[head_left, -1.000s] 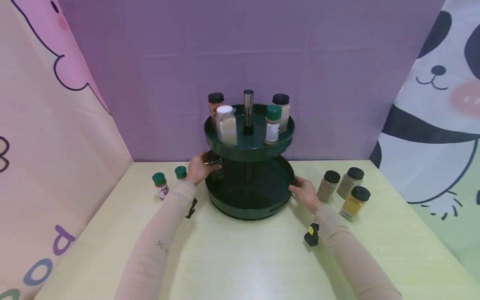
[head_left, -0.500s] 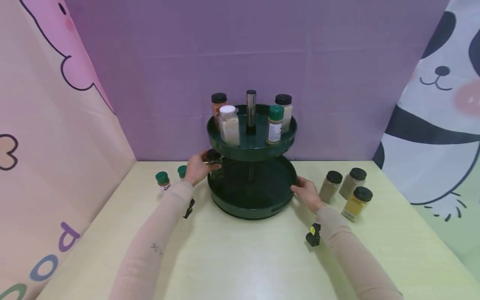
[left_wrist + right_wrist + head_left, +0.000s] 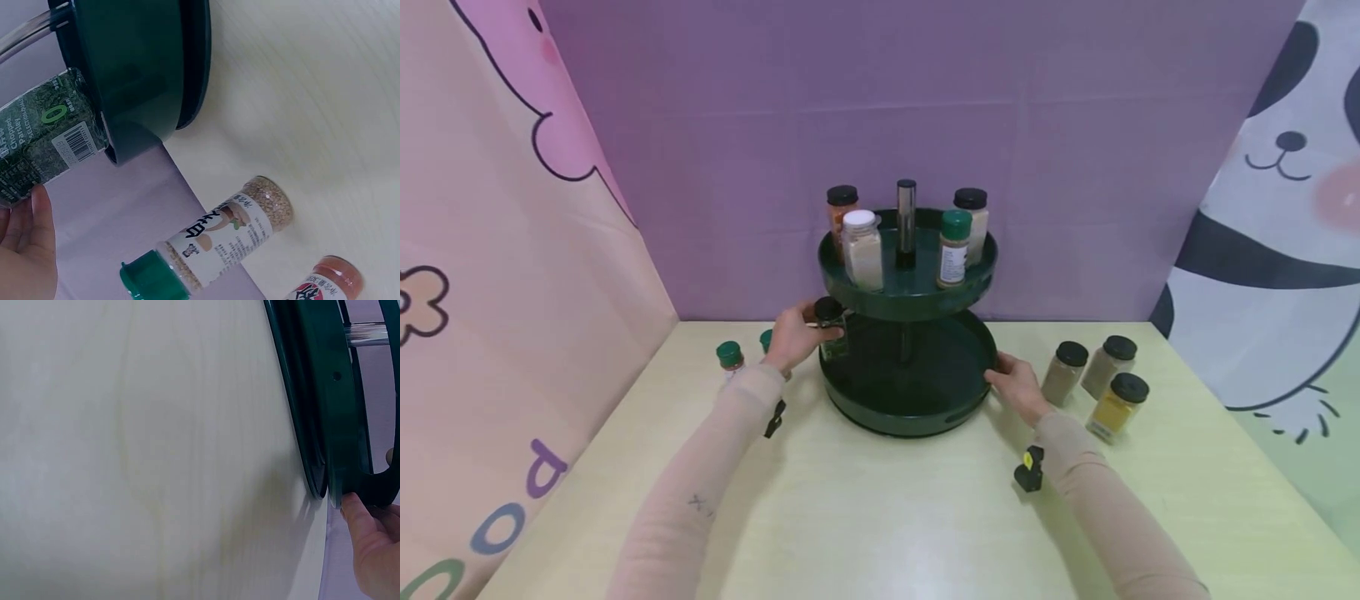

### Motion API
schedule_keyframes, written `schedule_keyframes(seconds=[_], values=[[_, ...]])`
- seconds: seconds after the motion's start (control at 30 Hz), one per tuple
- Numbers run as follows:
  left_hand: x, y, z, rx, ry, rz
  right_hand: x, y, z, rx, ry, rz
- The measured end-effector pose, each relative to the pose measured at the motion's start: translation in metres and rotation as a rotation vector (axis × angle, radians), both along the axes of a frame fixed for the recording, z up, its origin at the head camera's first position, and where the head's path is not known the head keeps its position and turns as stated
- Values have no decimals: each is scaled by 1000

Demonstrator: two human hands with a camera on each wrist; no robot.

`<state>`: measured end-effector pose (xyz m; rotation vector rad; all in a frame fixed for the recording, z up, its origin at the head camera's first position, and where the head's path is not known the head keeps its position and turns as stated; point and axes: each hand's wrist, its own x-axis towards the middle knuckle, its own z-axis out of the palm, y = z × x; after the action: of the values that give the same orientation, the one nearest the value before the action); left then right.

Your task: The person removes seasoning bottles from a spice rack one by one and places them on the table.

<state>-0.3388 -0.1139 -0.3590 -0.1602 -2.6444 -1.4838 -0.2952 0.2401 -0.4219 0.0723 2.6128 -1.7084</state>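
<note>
My left hand (image 3: 793, 337) grips a clear black-capped jar of dried green flakes (image 3: 47, 128), labelled as chopped parsley, at the left side of a dark green two-tier rack. In the left wrist view its base is at the rim of the lower tray (image 3: 902, 423); whether it touches the tray floor is hidden. At the tray's right side, my right hand (image 3: 1017, 387) holds the rim, its thumb on the outer wall. The upper tray (image 3: 902, 308) bears a white-capped jar (image 3: 862, 254), a green-capped bottle (image 3: 953, 250) and two black-capped jars, one orange (image 3: 841, 221), one pale (image 3: 977, 233).
Left of the rack stand a green-capped sesame bottle (image 3: 231, 234) and a green-capped red spice bottle (image 3: 337, 278). To the right are two greyish black-capped jars (image 3: 1063, 379) and a yellow one (image 3: 1108, 417). A metal post (image 3: 906, 221) rises through the rack. Purple cloth (image 3: 737, 208) hangs behind.
The head view has shifted, so the scene lies slightly further right. Relative to the rack, the parsley jar has moved slightly left with my left hand. My right hand stays at the rim.
</note>
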Motion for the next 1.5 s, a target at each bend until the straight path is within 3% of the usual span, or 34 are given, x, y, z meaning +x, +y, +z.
schedule_keyframes(seconds=[0.67,1.07,1.5], values=[[30,-5,14,-13,10,-87,2,0,2,11,-18,1],[43,-23,16,-68,24,-92,1,0,1,6,-8,8],[51,-47,8,-160,53,-48,1,1,2,-1,-7,17]])
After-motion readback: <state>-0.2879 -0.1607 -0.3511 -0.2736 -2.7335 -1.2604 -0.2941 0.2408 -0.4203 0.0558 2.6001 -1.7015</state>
